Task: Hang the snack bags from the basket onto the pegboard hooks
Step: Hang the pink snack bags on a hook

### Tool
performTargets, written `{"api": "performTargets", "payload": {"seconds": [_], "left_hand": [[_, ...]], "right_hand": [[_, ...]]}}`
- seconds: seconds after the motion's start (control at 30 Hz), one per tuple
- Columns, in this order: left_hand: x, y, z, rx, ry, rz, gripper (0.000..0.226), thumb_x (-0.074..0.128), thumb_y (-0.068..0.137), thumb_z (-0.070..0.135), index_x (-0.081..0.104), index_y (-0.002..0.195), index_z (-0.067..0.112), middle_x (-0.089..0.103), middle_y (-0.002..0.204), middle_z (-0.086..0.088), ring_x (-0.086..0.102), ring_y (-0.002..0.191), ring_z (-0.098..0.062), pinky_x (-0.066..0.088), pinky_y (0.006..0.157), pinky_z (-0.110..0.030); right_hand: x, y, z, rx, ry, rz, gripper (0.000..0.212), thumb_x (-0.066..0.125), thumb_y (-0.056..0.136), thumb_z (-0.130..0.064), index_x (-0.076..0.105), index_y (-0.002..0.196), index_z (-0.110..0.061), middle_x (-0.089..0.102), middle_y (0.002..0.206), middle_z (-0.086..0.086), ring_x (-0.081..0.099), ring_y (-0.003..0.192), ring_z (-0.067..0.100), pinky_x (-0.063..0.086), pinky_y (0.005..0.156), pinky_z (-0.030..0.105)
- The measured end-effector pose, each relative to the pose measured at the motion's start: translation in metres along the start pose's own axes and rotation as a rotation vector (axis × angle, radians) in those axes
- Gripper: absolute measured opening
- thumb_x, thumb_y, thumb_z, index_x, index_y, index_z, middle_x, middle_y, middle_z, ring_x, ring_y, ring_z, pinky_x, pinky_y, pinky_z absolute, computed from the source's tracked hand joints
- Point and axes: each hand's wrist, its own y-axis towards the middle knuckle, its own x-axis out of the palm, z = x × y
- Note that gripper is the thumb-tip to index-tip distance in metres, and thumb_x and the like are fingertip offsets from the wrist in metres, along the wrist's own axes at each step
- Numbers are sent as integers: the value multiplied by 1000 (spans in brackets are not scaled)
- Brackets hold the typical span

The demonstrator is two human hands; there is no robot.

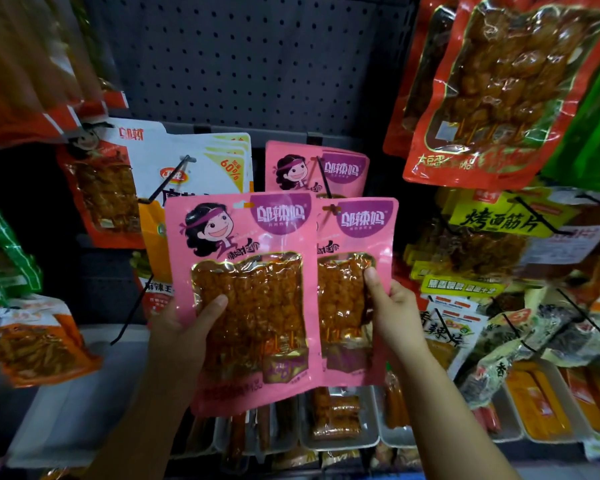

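Observation:
My left hand grips a pink snack bag with a cartoon face, thumb on its clear window, held up before the grey pegboard. My right hand grips a second, matching pink bag just right of the first; its top hole sits on a black hook. Further back on that hook hangs another such pink bag. The left bag's hang hole is free of any hook. The basket is not in view.
Red snack bags hang top right, yellow bags right, white and orange bags left, each on black hooks. Trays of small snacks line the shelf below. The upper middle of the pegboard shows bare holes.

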Motion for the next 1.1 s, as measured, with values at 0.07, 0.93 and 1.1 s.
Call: {"api": "performTargets", "payload": {"seconds": [0.07, 0.93, 1.1], "left_hand": [[1, 4, -8, -28, 36, -4, 21, 71, 79, 28, 69, 88, 47, 73, 88, 20, 67, 89, -13, 50, 76, -37], [78, 92, -25, -265, 74, -97, 13, 66, 85, 30, 64, 91, 19, 72, 90, -12, 68, 89, -33, 54, 83, -51], [71, 80, -23, -199, 49, -87, 10, 68, 83, 27, 66, 93, 25, 74, 84, 0, 70, 83, -17, 55, 63, -32]], "right_hand": [[2, 10, -4, 31, -8, -11, 47, 54, 88, -48, 63, 80, -3, 65, 66, 5, 63, 57, 15, 50, 49, 22], [49, 120, -30, 322, 21, 94, 40, 59, 90, -46, 55, 79, -7, 59, 72, 12, 53, 56, 22, 42, 49, 26], [42, 113, -16, 275, 56, 105, 28, 66, 88, -36, 61, 82, -9, 60, 73, 8, 53, 61, 17, 45, 53, 23]]}}
